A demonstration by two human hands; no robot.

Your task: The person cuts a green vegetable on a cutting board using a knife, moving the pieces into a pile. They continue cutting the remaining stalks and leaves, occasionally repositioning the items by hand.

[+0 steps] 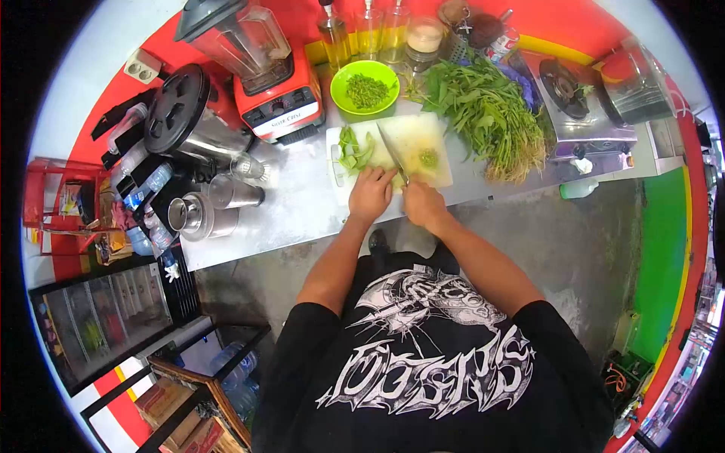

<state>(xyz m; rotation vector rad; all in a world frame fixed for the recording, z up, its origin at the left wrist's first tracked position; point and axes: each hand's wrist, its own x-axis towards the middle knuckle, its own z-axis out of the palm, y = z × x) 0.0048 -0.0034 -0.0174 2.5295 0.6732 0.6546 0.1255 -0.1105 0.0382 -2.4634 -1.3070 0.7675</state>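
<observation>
My right hand [424,202] is wrapped around the handle of a knife [390,146], whose long blade points away from me across the white cutting board [436,128]. Just left of the blade, my left hand [371,192] rests at the board's near edge with its fingers curled down; whatever lies under them is hidden. Long green vegetable pieces [353,149] lie on the board's left part. A small heap of finely cut green bits [428,158] sits right of the knife. Behind the board stands a lime-green bowl [341,94] with chopped greens [366,90] in it.
A large bundle of leafy stems [487,106] lies right of the board, beside a gas stove [593,124]. On the left are a red blender [279,106], a steel container [219,124] and metal cups [230,192]. Bottles [368,34] line the back wall.
</observation>
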